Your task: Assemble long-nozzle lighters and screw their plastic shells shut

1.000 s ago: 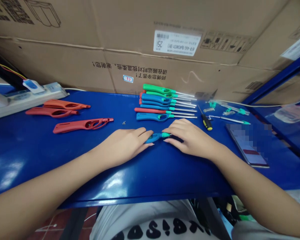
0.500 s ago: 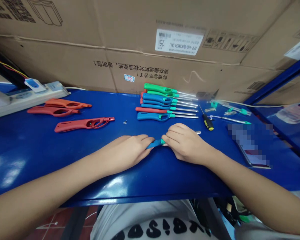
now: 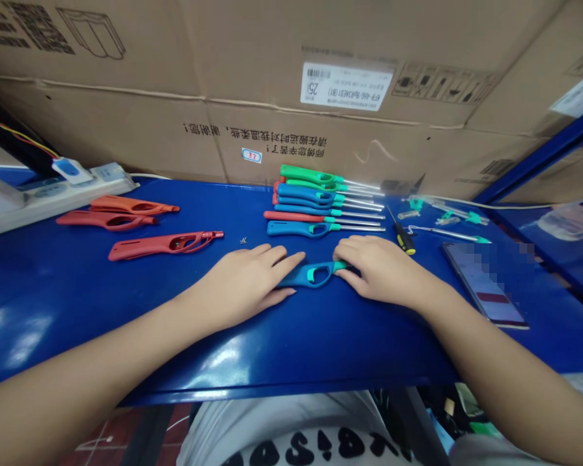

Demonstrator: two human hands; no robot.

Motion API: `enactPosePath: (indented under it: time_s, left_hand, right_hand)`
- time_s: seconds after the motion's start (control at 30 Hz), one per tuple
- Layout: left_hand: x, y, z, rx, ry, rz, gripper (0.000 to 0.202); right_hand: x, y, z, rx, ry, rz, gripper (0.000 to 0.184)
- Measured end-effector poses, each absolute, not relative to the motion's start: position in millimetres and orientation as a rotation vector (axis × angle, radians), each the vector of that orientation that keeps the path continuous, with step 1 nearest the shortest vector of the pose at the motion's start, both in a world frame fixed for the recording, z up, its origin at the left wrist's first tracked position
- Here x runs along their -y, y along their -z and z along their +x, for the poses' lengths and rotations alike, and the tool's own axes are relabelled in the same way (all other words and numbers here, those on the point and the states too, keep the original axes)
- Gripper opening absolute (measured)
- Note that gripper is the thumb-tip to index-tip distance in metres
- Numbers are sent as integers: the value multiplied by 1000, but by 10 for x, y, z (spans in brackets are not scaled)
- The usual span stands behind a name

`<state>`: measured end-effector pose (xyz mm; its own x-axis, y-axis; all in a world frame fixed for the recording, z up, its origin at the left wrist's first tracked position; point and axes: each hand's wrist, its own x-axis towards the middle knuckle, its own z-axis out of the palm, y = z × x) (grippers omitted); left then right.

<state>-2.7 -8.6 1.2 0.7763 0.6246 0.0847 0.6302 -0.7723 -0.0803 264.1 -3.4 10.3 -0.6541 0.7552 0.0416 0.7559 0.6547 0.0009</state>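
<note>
A blue long-necked lighter (image 3: 301, 276) with a teal trigger lies across the front middle of the table between my hands. My left hand (image 3: 245, 278) is closed over its handle end, which the fingers partly cover. My right hand (image 3: 376, 268) grips the teal collar at its neck; the metal tube is hidden under that hand. Just beyond, a row of assembled lighters (image 3: 298, 228) in blue, red and green lies with the tubes pointing right. Tiny screws (image 3: 243, 240) rest beyond my left hand.
Red lighter shells (image 3: 146, 247) lie at the left by a power strip (image 3: 53, 194). A yellow-black screwdriver (image 3: 405, 241), loose tube parts (image 3: 451, 233) and a phone (image 3: 486, 285) are at the right. A cardboard box (image 3: 252, 84) stands along the back.
The blue lighter has turned so its side with the trigger loop now shows. My left fingers have spread a little along the handle, and my right hand has shifted slightly right.
</note>
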Motion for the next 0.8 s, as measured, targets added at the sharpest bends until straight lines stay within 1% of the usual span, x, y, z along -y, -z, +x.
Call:
enactPosePath:
  time_s: [0.07, 0.17, 0.2, 0.27, 0.37, 0.4, 0.47, 0.6, 0.73, 0.8]
  left_hand:
    - [56, -7, -51, 1025, 84, -2849, 46]
    - [34, -3, -73, 1047, 104, -2873, 37]
    - [34, -4, -77, 1056, 114, -2886, 36]
    - [40, -7, -78, 1083, 132, -2908, 33]
    - [53, -10, -69, 1138, 144, -2931, 32]
    - [56, -9, -64, 1156, 148, -2941, 32]
    - [61, -1, -54, 1184, 170, -2965, 32]
    - [91, 16, -39, 1238, 254, -2994, 32]
    - [162, 4, -33, 1254, 274, -3011, 31]
    - [200, -14, -30, 1245, 233, -3024, 33]
  right_hand:
    - [-19, -126, 2748, 2808, -96, -1318, 13]
    - [-85, -174, 2900, 2752, -317, -1290, 21]
    - [-102, -195, 2950, 2714, -316, -1326, 24]
    - [-132, -235, 3052, 2614, -156, -1532, 28]
    - [-179, -263, 3220, 2381, 99, -2061, 33]
    - [-196, -261, 3276, 2306, 107, -2211, 34]
    - [-230, -244, 3374, 2224, 35, -2370, 35]
    - [-265, -260, 3455, 2207, -89, -2393, 33]
    - [-230, -405, 3361, 1961, 56, -2330, 38]
    - [-206, -434, 3253, 1780, 149, -2091, 38]
